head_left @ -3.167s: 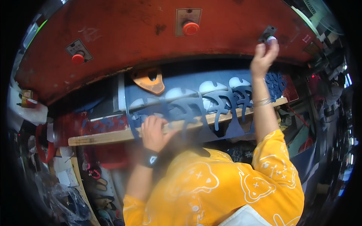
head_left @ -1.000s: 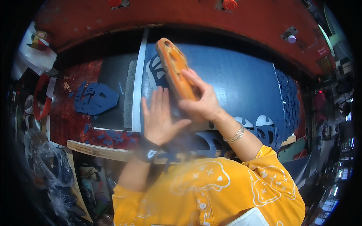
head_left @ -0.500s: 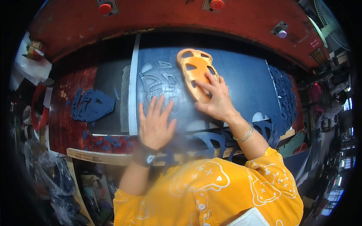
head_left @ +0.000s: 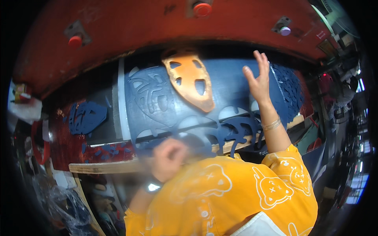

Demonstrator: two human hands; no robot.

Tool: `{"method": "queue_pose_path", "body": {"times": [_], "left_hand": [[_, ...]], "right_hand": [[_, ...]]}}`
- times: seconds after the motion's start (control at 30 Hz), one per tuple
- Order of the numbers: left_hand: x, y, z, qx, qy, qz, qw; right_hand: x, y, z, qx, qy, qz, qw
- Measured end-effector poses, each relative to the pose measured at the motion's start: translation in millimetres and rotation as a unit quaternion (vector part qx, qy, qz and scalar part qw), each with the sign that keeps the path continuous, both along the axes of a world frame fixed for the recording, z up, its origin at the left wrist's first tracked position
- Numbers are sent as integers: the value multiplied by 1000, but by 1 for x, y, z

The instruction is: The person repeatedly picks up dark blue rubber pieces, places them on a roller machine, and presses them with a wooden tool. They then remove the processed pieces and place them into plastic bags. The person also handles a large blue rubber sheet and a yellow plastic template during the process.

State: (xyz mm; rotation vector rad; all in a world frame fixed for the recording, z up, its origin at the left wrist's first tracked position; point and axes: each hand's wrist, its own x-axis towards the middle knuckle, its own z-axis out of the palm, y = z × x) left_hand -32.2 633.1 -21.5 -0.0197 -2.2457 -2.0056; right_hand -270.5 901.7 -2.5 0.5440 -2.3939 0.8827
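An orange cutting die [head_left: 188,80], sole-shaped with several cut-out holes, lies on a dark blue sheet [head_left: 232,84]. My right hand [head_left: 259,80] is raised over the sheet to the right of the die, fingers stretched out and holding nothing. Close to my body, over the sheet's near edge, my left hand [head_left: 169,157] is smeared by motion and its fingers cannot be made out. Cut outlines [head_left: 149,92] mark the sheet left of the die. Along the near edge hangs a web of blue offcut [head_left: 238,131] with large openings.
A red machine beam [head_left: 138,27] with red push buttons [head_left: 202,9] and a lilac button [head_left: 285,31] spans the far side. Blue cut pieces [head_left: 88,117] lie at the left, small scraps [head_left: 106,151] nearer. Perforated blue material [head_left: 291,88] lies at the right. A wooden rail [head_left: 102,166] edges the front.
My right hand has let go of the die and lifted away to the right. My left hand has drawn back from the sheet toward my body. The view has shifted.
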Motion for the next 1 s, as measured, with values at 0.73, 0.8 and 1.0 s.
{"method": "queue_pose_path", "body": {"times": [0.73,0.8,1.0], "left_hand": [[-156,-31,-48,-401,140,156,892],[-156,-30,-49,-410,131,159,888],[-155,-26,-53,-430,108,162,882]], "right_hand": [[-16,-16,3,5,-123,106,987],[12,-22,-16,279,-241,155,916],[28,-34,-36,289,-56,135,946]]}}
